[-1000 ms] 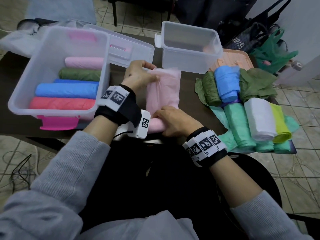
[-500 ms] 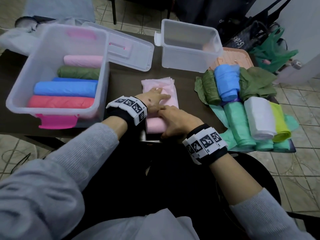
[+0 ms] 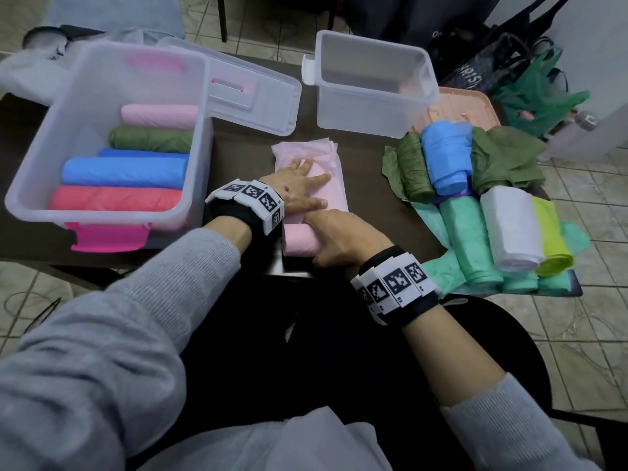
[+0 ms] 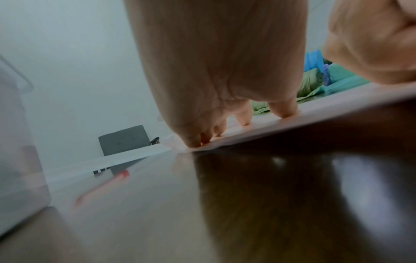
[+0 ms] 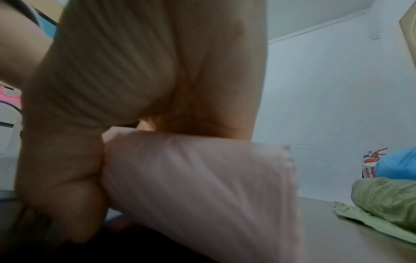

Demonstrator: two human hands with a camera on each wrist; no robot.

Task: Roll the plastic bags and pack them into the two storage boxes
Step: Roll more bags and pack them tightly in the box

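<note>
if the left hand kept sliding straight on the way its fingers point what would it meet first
Probably the smaller clear box. The left hand lies flat on the pink bag, fingers aimed up-right past the bag's far edge; depth is uncertain.

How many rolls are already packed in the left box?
5 in the left box: pink roll farthest, green roll, a mostly hidden blue roll, big blue roll, red roll nearest. More may lie underneath.

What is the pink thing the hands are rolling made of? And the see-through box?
Pink bag: looks like thin, soft plastic film, matte and crinkled at its edges. Empty box: seemingly hard, cloudy translucent plastic; light passes through its smooth walls.
</note>
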